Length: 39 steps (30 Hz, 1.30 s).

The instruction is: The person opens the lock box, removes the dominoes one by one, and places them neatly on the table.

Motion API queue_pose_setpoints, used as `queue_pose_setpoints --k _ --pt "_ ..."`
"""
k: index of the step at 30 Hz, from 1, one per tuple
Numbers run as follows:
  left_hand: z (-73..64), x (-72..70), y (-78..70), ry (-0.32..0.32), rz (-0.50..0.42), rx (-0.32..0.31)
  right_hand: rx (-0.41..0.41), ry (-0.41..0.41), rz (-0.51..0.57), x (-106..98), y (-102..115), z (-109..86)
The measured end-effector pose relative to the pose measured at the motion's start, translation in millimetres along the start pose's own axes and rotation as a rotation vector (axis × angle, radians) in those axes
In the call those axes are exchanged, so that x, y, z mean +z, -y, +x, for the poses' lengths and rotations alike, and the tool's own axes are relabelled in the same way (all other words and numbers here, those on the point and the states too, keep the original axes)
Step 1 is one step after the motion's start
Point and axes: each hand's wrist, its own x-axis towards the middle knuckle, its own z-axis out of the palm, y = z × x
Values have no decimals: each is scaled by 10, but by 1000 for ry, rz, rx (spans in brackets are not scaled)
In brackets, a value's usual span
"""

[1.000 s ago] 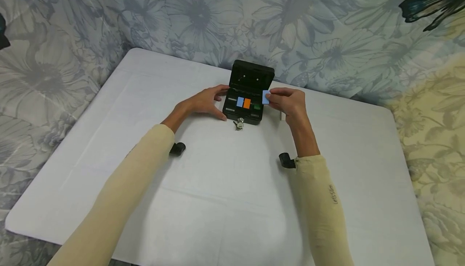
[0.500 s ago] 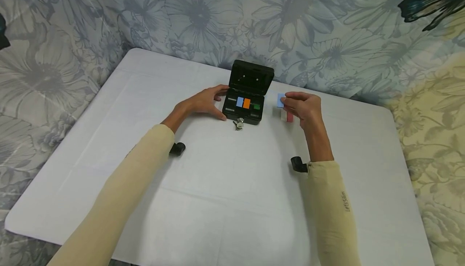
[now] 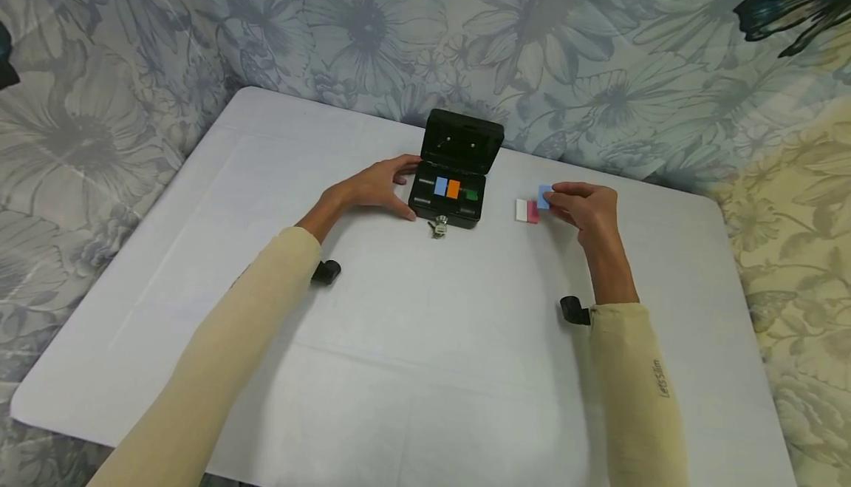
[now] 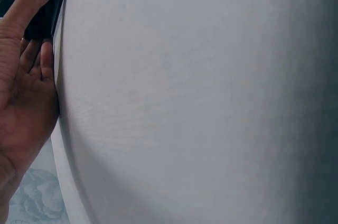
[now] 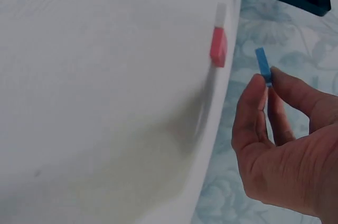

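A small black cash box (image 3: 460, 140) stands with its lid up near the table's back edge. Inside lie a light blue block (image 3: 441, 186), an orange block (image 3: 453, 189) and a green block (image 3: 471, 195). My left hand (image 3: 374, 185) holds the box by its left side, thumb at the front corner and fingers toward the back. To the right of the box, my right hand (image 3: 590, 208) pinches another blue block (image 5: 262, 60) between thumb and fingertips. Just left of that block, a white block (image 3: 521, 210) and a red block (image 3: 532, 212) lie side by side on the table.
Keys (image 3: 438, 228) hang at the lock on the box's front. The white table (image 3: 399, 369) reaches back to a floral-patterned cloth (image 3: 372, 43). Black wrist-camera mounts (image 3: 573, 311) stick out inward from both sleeves.
My right hand has carried the blue block rightward, away from the box, past the white and red blocks, which now show fully. My left hand and the box stay in place.
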Motion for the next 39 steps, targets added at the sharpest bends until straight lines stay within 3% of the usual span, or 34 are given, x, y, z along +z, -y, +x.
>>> queue_pose_setpoints --k 13,33,39 --pt "15 -1 16 -1 1 1 29 -1 -20 -107 -207 72" --pt "13 1 11 2 4 9 -74 -30 -272 23 -283 57" --pt "4 1 12 -1 10 2 -94 -17 -284 19 -299 53"
